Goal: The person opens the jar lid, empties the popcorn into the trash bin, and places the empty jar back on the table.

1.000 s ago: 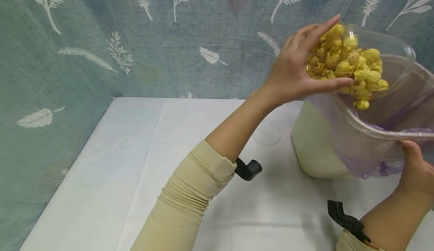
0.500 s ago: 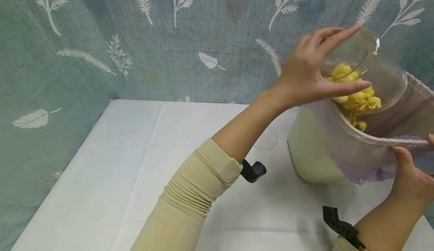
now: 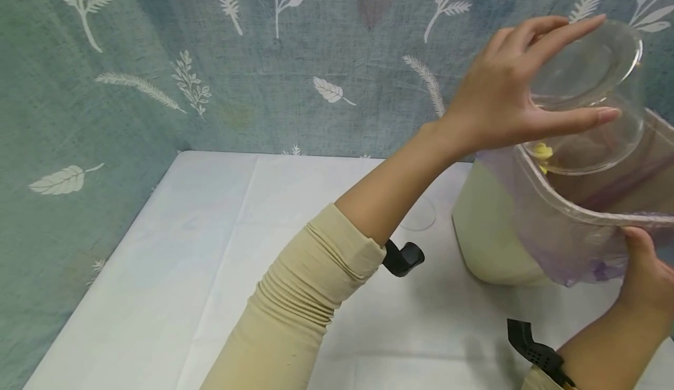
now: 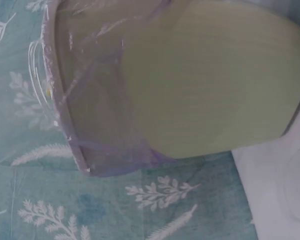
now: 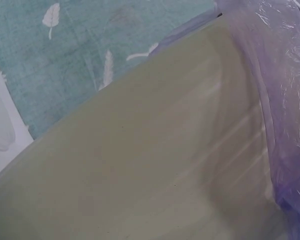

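Note:
My left hand (image 3: 518, 86) grips a clear plastic tub (image 3: 584, 127), thumb on the near side and fingers on the far side. Its mouth points down over the trash can (image 3: 489, 226), a pale green bin tilted toward me. A thin purple garbage bag (image 3: 558, 244) lines the bin and folds over its rim. A little yellow popcorn (image 3: 542, 151) shows at the tub's lower left edge. At the lower right, my right hand (image 3: 647, 273) holds the lined rim, thumb against the bag, other fingers mostly out of sight. Neither wrist view plainly shows its hand.
A clear round lid (image 3: 419, 213) lies flat on the white tablecloth (image 3: 274, 249), left of the bin. Behind the table hangs a teal leaf-print curtain (image 3: 253, 97). Black camera mounts (image 3: 404, 259) stick out from both wrists.
The left hand has moved right and turned the tub further over. Most of the popcorn has dropped from it into the bin. The right hand stays on the rim.

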The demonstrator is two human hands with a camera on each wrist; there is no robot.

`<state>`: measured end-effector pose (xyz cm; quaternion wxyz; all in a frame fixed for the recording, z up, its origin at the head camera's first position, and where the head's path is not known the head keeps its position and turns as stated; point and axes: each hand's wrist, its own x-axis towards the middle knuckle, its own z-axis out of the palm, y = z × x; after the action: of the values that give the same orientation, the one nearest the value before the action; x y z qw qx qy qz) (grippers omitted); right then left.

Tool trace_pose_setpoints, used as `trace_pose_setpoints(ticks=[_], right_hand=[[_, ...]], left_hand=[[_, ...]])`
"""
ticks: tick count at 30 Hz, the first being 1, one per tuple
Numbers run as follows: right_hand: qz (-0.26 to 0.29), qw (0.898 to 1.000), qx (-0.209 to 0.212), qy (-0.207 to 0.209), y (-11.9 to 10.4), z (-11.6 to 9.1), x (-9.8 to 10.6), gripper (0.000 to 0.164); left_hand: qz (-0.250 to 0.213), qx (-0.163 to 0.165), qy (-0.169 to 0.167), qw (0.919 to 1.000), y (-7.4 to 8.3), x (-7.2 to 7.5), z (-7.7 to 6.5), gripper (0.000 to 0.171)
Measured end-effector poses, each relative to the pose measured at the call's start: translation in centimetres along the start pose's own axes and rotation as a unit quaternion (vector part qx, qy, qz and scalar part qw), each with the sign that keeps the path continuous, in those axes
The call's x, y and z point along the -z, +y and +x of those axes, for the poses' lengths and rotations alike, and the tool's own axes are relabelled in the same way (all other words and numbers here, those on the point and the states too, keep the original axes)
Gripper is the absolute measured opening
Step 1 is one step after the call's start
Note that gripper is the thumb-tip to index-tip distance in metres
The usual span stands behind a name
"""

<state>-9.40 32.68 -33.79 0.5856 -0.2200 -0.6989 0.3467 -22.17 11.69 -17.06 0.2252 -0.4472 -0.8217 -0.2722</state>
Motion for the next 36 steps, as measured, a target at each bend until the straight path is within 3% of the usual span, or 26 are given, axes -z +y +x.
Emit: trace_pose_setpoints(ticks=[6,18,23,28,36], right_hand=[[0.019,1.000,-0.007,-0.012,0.1,0.2,0.2,0.106],[-0.010,0.999,-0.034,-0.034,0.0,0.4,0.3,0.110],[0.005,0.999,-0.038,-0.025,-0.3,0.4,0.1,0.106],[0.011,0.998,-0.050,-0.030,-0.4,0.4,0.1,0.100],[0.007,0.998,-0.043,-0.038,0.7,0.5,0.2,0.093]], left_hand=[[0.005,0.013,-0.007,0.9999,0.0,0.2,-0.8,0.094],[-0.011,0.015,0.013,0.9997,-1.0,0.0,-2.8,0.106],[-0.047,0.032,-0.028,0.9980,-1.5,-0.1,-3.5,0.107],[-0.107,0.061,-0.081,0.9891,-2.1,0.0,-4.1,0.110],[-0.126,0.062,-0.096,0.9855,-3.4,-0.2,-5.4,0.112]])
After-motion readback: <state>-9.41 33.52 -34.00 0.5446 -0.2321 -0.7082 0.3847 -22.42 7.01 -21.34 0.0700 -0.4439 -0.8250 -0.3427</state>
